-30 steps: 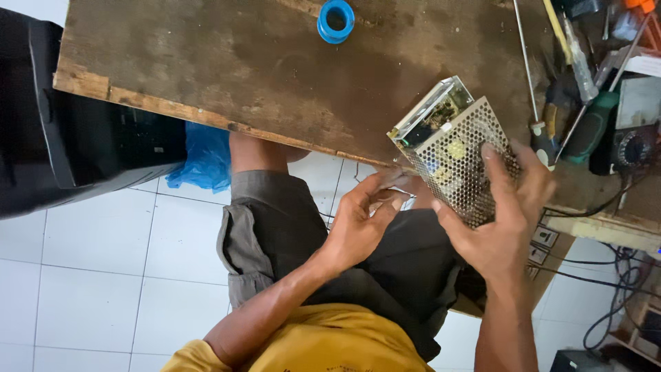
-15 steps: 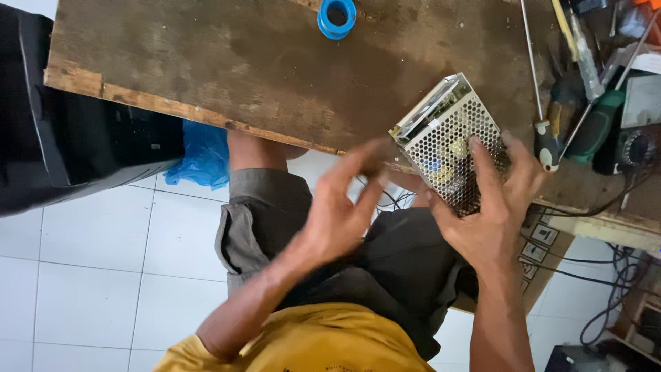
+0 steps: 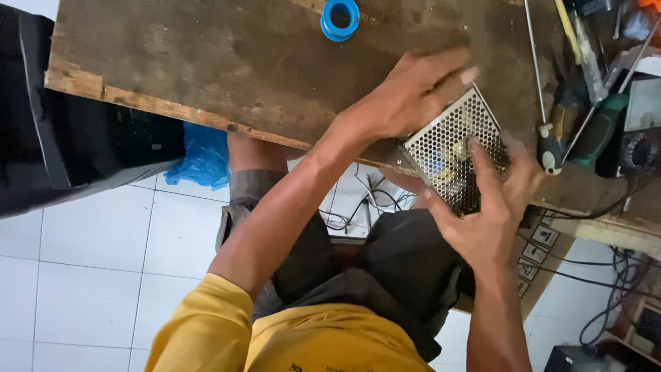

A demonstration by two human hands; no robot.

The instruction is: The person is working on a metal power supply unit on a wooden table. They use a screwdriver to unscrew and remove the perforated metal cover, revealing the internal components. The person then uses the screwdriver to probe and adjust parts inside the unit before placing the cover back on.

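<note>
Head view, looking straight down: a perforated metal box (image 3: 451, 155) with circuitry dimly visible through its mesh sits at the near edge of the worn wooden bench (image 3: 227, 62). All places below are told from that box.

The right hand (image 3: 489, 207) cups the box's near right corner, its grip clamped on it, with the thumb on the near edge and the fingers spread up over the mesh top. The left hand (image 3: 406, 93) reaches across from the left and lies over the box's far left corner, fingers extended and loosely apart, resting on the casing rather than closed round it.

To the right of the box lie a screwdriver with a dark handle (image 3: 547, 141) and a green-handled tool (image 3: 599, 127), with a meter just beyond them. Well off to the far left lies a blue ring of tape (image 3: 340, 18). Below the box, loose black wires (image 3: 358, 207) hang past the bench edge, above the person's lap.

The box seems to be being steadied or turned. To do that well, the right hand should keep its firm hold on the solid edges, not press into the mesh, while the left guides the far corner, with the box kept fully on the bench so it cannot tip toward the lap.
</note>
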